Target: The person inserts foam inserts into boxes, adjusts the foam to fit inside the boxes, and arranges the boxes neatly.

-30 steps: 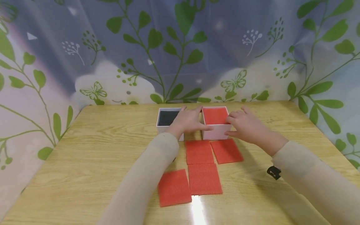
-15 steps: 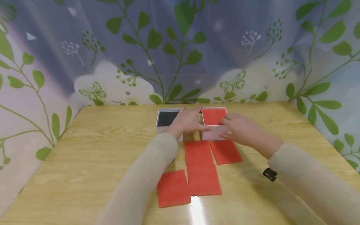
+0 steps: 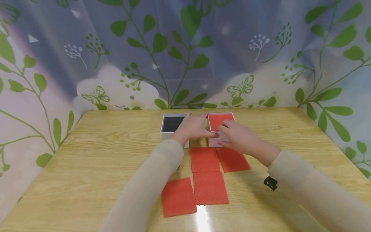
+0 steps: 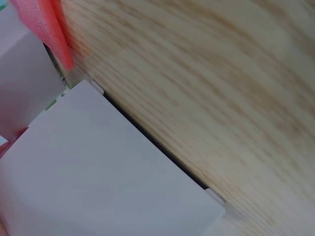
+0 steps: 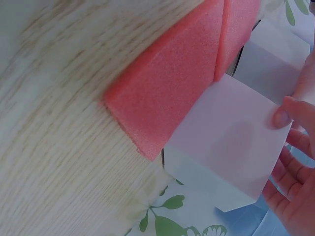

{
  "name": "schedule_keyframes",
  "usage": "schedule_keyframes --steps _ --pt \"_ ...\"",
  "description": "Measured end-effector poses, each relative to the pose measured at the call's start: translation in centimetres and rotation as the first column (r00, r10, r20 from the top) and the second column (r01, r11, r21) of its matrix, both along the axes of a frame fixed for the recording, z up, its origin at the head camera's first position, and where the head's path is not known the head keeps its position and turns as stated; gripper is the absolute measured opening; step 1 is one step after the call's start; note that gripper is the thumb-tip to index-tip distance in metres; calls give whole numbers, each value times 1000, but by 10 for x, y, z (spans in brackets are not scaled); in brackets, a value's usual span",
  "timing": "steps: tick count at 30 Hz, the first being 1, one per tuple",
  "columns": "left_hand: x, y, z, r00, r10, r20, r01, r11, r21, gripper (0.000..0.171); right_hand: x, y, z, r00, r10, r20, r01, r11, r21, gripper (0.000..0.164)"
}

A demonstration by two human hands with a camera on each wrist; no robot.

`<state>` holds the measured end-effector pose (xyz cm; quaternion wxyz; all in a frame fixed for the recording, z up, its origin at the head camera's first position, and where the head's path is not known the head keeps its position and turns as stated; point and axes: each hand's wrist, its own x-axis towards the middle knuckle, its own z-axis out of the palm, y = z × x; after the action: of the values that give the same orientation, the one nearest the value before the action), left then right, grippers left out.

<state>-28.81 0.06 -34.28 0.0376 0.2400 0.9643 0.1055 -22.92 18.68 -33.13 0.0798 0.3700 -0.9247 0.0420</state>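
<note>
In the head view, your left hand [image 3: 192, 126] is spread between two white boxes on the wooden table [image 3: 110, 154], its thumb against the near wall of the right box [image 3: 212, 142] and a fingertip by its far left corner; your right hand [image 3: 242, 137] bends its fingers over that box's near rim, above a red layer [image 3: 217, 118] inside, thumb lower; whether it pinches anything I cannot tell; the left box [image 3: 166, 136] holds something black [image 3: 171, 124]; four red squares [image 3: 211, 188] lie flat on the near side. In the left wrist view, you see mostly the left box's near wall. In the right wrist view, a thumb touches the right box near its rim; red squares lie just before it.
</note>
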Motion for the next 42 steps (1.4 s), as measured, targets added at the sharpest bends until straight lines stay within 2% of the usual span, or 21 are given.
schedule_keyframes --steps 18,34,42 --pt "-2 0 2 1000 -3 -19 3 1000 -16 96 -1 -4 0 1000 5 17 -4 999 -45 41" --pt "-1 -2 -3 1000 -17 -15 16 999 -40 94 -1 -5 -4 999 27 24 -26 999 -38 42" --pt "-2 -2 -2 998 -33 -44 33 999 -10 93 -1 -2 -1 999 50 0 -50 997 -59 42"
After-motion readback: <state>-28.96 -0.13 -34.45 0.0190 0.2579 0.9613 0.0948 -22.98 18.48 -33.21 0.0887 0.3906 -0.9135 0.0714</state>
